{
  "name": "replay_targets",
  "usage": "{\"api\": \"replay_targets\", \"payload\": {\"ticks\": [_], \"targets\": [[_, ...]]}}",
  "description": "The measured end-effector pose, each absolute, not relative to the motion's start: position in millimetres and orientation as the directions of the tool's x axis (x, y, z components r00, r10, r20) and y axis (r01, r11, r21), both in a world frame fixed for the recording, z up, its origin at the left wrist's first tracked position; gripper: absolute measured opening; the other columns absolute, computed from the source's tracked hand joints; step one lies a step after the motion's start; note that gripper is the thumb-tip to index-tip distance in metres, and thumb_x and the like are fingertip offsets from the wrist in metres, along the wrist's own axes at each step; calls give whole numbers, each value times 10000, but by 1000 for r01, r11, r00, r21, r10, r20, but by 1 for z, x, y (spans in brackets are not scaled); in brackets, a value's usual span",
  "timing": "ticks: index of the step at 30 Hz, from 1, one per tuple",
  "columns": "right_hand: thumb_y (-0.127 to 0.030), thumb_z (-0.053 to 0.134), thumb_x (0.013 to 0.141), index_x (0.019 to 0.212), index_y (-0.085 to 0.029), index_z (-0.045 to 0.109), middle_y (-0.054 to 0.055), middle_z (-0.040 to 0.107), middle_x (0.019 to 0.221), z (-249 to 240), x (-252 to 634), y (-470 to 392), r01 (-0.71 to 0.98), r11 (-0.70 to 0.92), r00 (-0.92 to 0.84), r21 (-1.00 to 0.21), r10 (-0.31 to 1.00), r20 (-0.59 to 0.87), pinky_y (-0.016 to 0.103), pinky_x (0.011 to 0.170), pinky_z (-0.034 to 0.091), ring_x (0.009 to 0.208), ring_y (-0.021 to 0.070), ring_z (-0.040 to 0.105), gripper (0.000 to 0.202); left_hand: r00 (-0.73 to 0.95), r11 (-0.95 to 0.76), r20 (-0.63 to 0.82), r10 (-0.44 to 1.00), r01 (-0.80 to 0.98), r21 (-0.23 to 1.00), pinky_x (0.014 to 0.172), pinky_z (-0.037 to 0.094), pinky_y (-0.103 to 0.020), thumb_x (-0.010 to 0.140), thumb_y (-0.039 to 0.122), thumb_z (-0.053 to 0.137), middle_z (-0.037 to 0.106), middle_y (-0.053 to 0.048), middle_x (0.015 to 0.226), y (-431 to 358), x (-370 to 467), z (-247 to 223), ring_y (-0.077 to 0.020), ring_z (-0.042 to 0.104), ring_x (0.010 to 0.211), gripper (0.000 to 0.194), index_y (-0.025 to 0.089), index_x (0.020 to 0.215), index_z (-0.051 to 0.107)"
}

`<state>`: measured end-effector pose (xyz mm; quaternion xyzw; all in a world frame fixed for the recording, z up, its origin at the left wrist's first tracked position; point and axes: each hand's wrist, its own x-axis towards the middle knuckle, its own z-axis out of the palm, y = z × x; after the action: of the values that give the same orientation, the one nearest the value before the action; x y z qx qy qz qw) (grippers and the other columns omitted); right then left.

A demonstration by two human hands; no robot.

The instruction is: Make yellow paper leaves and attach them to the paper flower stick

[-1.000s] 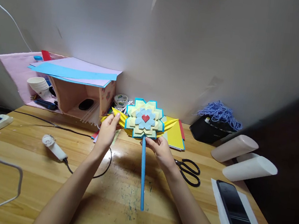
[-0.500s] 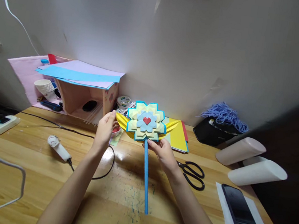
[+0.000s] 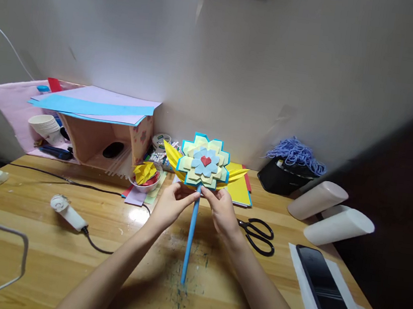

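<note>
A paper flower stands almost upright above the middle of the table. Its layered petals are blue-edged pale yellow and light blue, with a red heart at the centre. Yellow folded paper leaves stick out on both sides behind the bloom. From below it runs a straight blue stem. My left hand is closed at the top of the stem, thumb against it, under the bloom. My right hand pinches the same spot from the other side. The fingers behind the flower are partly hidden.
Black scissors lie right of my right hand, before yellow paper. A phone and white rolls are further right. At left are a corded white device, a bowl of folded paper and a pink box.
My left hand has left the left yellow leaf and moved down to the stem's top. The stem now hangs straighter, and the view has shifted slightly right.
</note>
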<state>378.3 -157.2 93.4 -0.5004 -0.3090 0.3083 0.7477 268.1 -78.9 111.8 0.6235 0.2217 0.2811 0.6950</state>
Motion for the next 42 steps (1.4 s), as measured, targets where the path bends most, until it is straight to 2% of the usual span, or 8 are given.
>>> {"api": "replay_targets", "payload": {"ticks": [9,15,20,25,32,38,42], "targets": [[-313,704,668,902,-166,658,53,707,926,92,377,-157,-137,297,647,-945,749,142,339,883,454,936,208,631,281,713,85,12,701,-101,991,900,463,-355,675,282,700,694,-113,966,-81,269,108,-216,636,933,319,102,930,638],[-310,689,690,899,-168,669,46,708,908,95,373,-157,-161,305,638,-938,757,137,333,881,452,893,192,640,254,658,48,41,752,-117,992,862,482,-345,669,310,709,688,-113,974,-81,270,107,-212,642,912,361,114,953,605],[-328,699,674,859,-166,666,40,708,864,92,370,-157,-167,251,624,-953,776,95,329,862,449,882,191,635,248,630,39,35,776,-103,994,832,499,-347,639,328,732,682,-119,976,-79,268,107,-229,641,914,410,104,952,590],[-357,687,667,819,-156,645,31,694,791,95,371,-157,-155,158,594,-975,804,35,306,790,455,836,186,622,256,696,135,-36,717,-88,987,812,517,-355,618,330,745,694,-113,938,-77,266,111,-240,651,889,402,95,910,602],[-432,643,682,718,-153,606,3,607,662,102,381,-162,-44,85,621,-995,783,39,263,627,436,647,135,542,283,696,174,-58,715,-97,980,853,503,-363,615,301,750,686,-112,978,-72,265,112,-231,643,914,403,90,924,600],[-460,593,743,806,-161,610,25,630,746,108,391,-168,-135,179,567,-975,820,72,294,686,479,709,153,588,305,735,181,-45,677,-106,978,880,484,-369,623,301,743,676,-122,1013,-68,264,118,-233,628,944,431,86,970,608],[-471,553,777,779,-153,622,39,648,744,107,399,-171,-154,221,594,-963,799,88,307,690,496,720,166,606,325,727,176,-54,684,-93,980,841,500,-366,587,295,768,699,-102,923,-69,264,122,-225,650,864,393,93,890,622]]}}
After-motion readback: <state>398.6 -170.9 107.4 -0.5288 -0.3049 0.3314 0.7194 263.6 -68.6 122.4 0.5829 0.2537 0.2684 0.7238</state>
